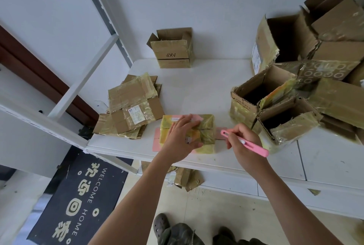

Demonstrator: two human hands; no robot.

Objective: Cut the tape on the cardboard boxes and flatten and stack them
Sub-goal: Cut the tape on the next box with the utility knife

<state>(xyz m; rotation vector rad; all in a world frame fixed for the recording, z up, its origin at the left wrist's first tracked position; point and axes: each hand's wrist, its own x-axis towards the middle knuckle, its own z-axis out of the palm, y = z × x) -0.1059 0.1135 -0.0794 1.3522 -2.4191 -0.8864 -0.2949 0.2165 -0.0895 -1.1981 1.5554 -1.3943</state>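
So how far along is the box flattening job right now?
Partway. Done: a pile of flattened, tape-covered cardboard boxes lies at the table's left. In hand: the left hand presses a small yellow-taped box while the right hand holds a pink utility knife. Left: the upright AKF box and the heap of open boxes on the right.

Lighting: soft, even, bright daylight; faint shadows. Glare: on taped boxes (323,79). Distortion: wide-angle bending at edges. Focus: mildly soft throughout.
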